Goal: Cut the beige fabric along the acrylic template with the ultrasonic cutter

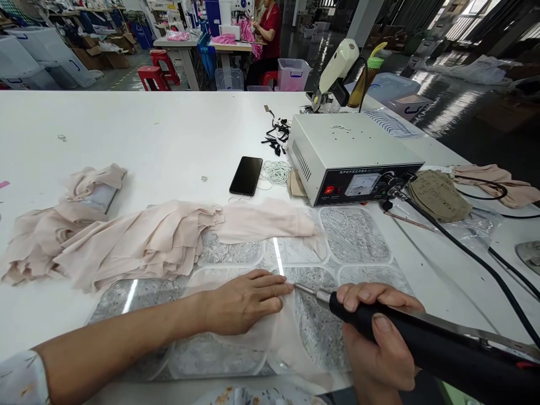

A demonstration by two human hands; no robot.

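My left hand lies flat with its fingers stretched out, palm down on a thin pale-pink fabric piece spread over a patterned clear mat. My right hand is wrapped round the black handle of a handheld ultrasonic welder. Its slim metal tip points left, close to my left fingertips at the fabric's edge; whether it touches the cloth I cannot tell. Beyond my hands lies another pale-pink fabric piece, beside a layered pile of the same fabric on the left.
A grey generator box stands at the back right, its black cable running to the tool. Nearby are a phone, coiled cord, black scraps and a brown card pattern. A person in red sits at a sewing machine beyond.
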